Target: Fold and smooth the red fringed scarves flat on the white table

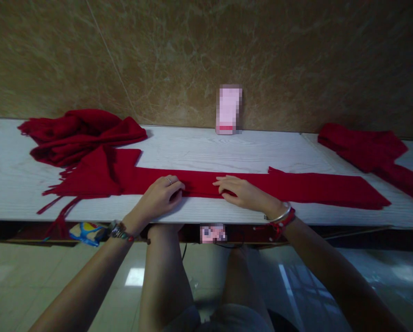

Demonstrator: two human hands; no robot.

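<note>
A long red scarf (199,185) lies folded into a flat strip along the white tabletop. Its left end widens into a folded flap with fringe, and some strands hang over the front edge. My left hand (163,194) rests on the strip left of centre, its fingers loosely curved and a gap left between thumb and fingers. Farther right, my right hand (243,192) lies on the same strip with its fingers reaching leftward, apart from the thumb. No cloth is visibly gripped in either hand, though some fingertips are hidden.
A bunched red scarf (89,133) sits at the back left, and more red cloth (362,145) at the back right. A blurred pink object (228,109) leans on the marble wall (179,60). Below the table edge, a blue-and-yellow packet (89,233) shows near my left wrist.
</note>
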